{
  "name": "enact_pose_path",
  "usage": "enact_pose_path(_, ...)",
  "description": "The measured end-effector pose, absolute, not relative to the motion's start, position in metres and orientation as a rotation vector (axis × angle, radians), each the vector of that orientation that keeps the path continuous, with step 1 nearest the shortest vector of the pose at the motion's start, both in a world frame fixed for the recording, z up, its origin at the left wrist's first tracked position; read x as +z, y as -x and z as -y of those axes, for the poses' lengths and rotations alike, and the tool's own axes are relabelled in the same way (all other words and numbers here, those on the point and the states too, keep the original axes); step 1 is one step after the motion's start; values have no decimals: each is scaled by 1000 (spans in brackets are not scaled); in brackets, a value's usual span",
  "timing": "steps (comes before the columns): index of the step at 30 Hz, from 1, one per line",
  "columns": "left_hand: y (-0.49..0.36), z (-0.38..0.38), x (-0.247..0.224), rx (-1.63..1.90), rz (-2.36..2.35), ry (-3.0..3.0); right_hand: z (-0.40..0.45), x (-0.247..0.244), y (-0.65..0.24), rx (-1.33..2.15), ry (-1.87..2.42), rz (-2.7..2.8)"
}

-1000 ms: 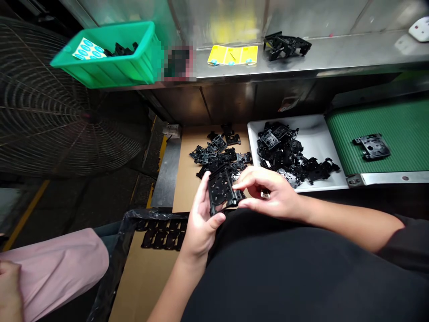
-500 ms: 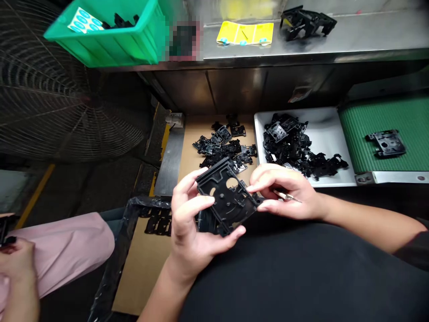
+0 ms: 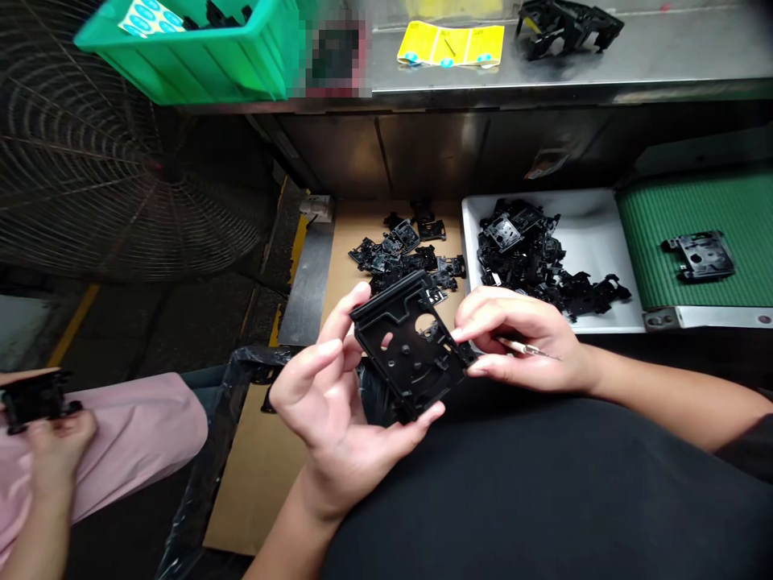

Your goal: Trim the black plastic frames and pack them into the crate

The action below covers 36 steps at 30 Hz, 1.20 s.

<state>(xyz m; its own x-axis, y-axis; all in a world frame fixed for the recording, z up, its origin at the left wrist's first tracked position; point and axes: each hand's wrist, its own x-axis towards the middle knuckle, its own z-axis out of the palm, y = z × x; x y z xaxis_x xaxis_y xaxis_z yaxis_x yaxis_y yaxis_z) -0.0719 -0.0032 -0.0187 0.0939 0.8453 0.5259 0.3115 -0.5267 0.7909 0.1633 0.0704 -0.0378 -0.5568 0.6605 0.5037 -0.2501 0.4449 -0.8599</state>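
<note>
A flat black plastic frame (image 3: 404, 354) with a round hole and moulded ribs is held tilted in front of my torso. My left hand (image 3: 344, 403) supports it, thumb along the lower edge and fingertips at the upper left edge; the index finger is lifted off its face. My right hand (image 3: 525, 338) pinches the frame's right corner between thumb and fingertip. A thin pointed metal tool (image 3: 524, 347) is also tucked in my right hand, its tip toward the wrist. Beyond the frame, several black plastic parts (image 3: 402, 254) lie piled on cardboard.
A white tray (image 3: 595, 234) of black parts stands right of the cardboard. One part (image 3: 704, 256) rests on a green ribbed belt (image 3: 658, 209). A green bin (image 3: 193, 64) and yellow labels (image 3: 450, 44) sit on the metal shelf. At left are a fan (image 3: 163, 169) and a co-worker's hand (image 3: 60, 435).
My left index finger has lifted off the frame's face and swung left. The frame has turned slightly, with my right hand still at its corner. The co-worker's black part has come further into view.
</note>
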Motion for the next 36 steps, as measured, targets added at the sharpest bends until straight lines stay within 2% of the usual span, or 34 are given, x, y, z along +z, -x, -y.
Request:
enact_pose_path(16,74,18,-17,1416,-1269,-1551,-67,-31,-152,1235,312,1761)
enact_pose_path(36,87,29,-23,1437,-1311,-1478,-64,-37,-136,1181,305,1749)
